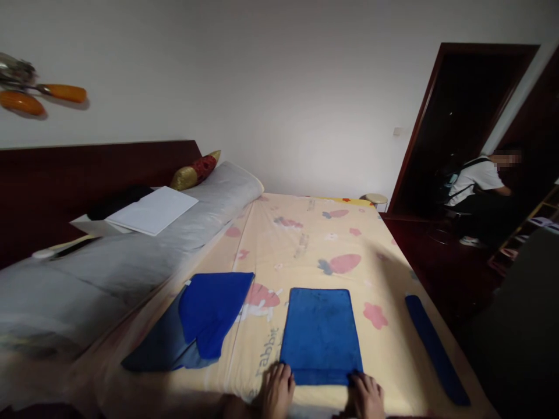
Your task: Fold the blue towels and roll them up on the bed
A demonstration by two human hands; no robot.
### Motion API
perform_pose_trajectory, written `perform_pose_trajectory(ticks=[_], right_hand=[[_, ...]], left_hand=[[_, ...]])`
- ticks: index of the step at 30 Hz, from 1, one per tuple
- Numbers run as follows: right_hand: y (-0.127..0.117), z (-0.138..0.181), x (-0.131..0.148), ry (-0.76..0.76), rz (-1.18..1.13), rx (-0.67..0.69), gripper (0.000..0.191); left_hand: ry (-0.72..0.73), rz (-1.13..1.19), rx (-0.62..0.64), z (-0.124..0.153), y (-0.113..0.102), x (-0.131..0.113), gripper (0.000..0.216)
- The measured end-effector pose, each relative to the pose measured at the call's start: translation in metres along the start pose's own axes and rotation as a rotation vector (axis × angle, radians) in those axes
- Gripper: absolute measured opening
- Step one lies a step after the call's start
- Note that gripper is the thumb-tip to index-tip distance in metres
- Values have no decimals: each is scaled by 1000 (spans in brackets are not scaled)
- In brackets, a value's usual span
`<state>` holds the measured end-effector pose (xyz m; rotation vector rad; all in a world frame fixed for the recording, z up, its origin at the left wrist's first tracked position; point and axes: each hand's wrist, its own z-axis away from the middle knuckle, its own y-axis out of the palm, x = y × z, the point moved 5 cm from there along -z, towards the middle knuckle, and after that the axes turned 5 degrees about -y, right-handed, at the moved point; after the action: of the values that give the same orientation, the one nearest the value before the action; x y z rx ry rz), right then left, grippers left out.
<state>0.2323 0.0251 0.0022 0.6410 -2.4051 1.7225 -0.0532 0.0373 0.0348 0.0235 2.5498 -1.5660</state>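
Observation:
A blue towel (321, 329) lies flat on the bed, a rectangle with a narrow band folded up along its near edge. My left hand (279, 389) grips its near left corner with curled fingers. At the near right corner, my right hand (367, 394) has its fingers closed on the edge in the same way. To the left rests a second blue towel (203, 320), crumpled and partly turned over, with a small white tag. Further right, a narrow blue folded strip of cloth (437, 349) lies along the bed's edge.
The bed sheet (340, 233) has a strawberry and rabbit print. A grey quilt (205, 215) on the left bears white sheets (152, 209) and a red and gold pillow (196, 170). By the dark doorway sits a person (476, 183), near a round stool (375, 199).

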Motion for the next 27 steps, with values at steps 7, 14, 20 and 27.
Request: perform_pose_trajectory(ticks=[7,14,20,27], right_hand=[[-18,-2,-16,-23,-14,-30,30],[9,-16,74,-287,-154,132,36],[8,17,-9,-94,-43,76,39],[8,-1,-26,45,-75,182,44]], left_hand=[[-9,21,52,-3,-14,-12,27],[191,142,216,31,36,-58,40],[57,48,123,26,19,27,48],[252,47,-93,13,-2,33,43]])
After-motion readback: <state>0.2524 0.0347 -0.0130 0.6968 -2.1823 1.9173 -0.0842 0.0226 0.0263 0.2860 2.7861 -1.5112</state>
